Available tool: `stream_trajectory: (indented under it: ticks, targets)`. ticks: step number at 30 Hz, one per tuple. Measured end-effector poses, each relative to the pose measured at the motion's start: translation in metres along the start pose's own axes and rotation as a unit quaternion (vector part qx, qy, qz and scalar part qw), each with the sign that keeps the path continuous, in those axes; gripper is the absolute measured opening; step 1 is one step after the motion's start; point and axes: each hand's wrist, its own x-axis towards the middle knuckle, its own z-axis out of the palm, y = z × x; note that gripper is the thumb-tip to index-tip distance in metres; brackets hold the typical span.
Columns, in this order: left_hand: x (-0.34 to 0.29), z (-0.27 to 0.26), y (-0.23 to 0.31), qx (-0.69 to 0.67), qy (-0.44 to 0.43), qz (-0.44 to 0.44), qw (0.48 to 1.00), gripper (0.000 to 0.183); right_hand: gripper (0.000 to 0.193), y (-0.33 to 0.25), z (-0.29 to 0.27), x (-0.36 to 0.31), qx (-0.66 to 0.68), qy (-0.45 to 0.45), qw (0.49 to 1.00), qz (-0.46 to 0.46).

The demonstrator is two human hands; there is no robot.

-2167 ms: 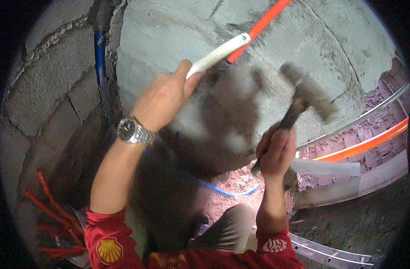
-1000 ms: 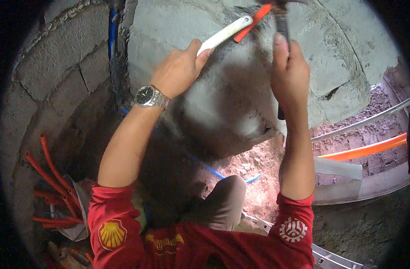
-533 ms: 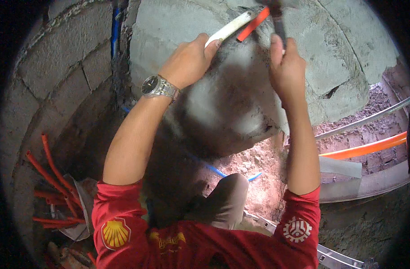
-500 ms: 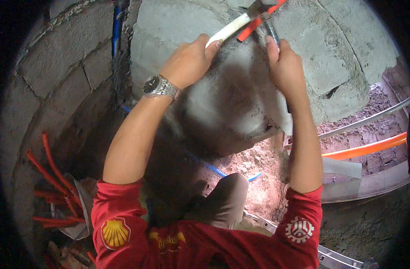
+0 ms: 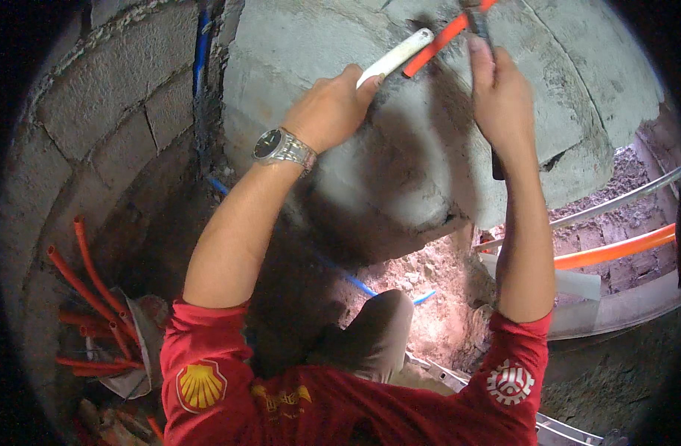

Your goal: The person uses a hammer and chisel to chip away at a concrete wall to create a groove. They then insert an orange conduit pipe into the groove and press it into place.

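White handle (image 5: 397,56): our left grip (image 5: 331,111) clasps one. Our right grip (image 5: 504,110) clasps one tool (image 5: 478,24), probably a hammer.

one left hand (image 5: 331,110), one right hand (image 5: 505,104), one held white rod (image 5: 395,57), one hammer (image 5: 479,26), one wristwatch (image 5: 270,144)

An unfinished building site, by all appearances: a bare block wall (image 5: 95,160) rises at left, with a blue tube (image 5: 202,52) running down a groove (image 5: 206,130) beside rough grey cement (image 5: 537,104), itself crossed by a red tube (image 5: 441,42). Pinkish rubble (image 5: 433,271) lies below, lengths of red tubing (image 5: 78,278) stick out of what looks like a pale bag (image 5: 148,331) at lower left, and at right an orange tube (image 5: 615,250) curves past exposed brickwork (image 5: 623,272).
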Motion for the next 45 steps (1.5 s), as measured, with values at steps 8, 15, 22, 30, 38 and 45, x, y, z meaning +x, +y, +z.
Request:
stream_trajectory:
  ticks: [8,15,22,30,38,45]
  targets:
    - [0.008,0.005,-0.001,-0.029,0.007,0.012,0.999,0.041,0.059,0.015,-0.004,0.004,-0.036,-0.014,0.999,-0.033]
    - [0.010,0.004,-0.001,-0.001,0.021,0.017,1.000,0.043,0.062,0.028,0.007,0.018,-0.054,-0.080,0.995,-0.034]
    - [0.000,-0.001,0.001,-0.019,-0.008,-0.001,1.000,0.042,0.062,-0.004,-0.003,-0.003,-0.011,0.033,0.999,-0.030]
    - [-0.009,0.012,-0.002,-0.031,-0.005,-0.026,0.999,0.040,0.059,-0.011,-0.008,-0.007,-0.003,-0.001,1.000,-0.001]
    - [-0.006,0.011,-0.006,-0.044,0.005,-0.002,0.999,0.041,0.062,0.008,0.000,0.009,-0.032,-0.031,0.998,-0.042]
    - [-0.002,0.011,0.000,-0.041,-0.005,0.000,0.999,0.046,0.063,0.032,0.004,0.016,-0.063,-0.066,0.994,-0.063]
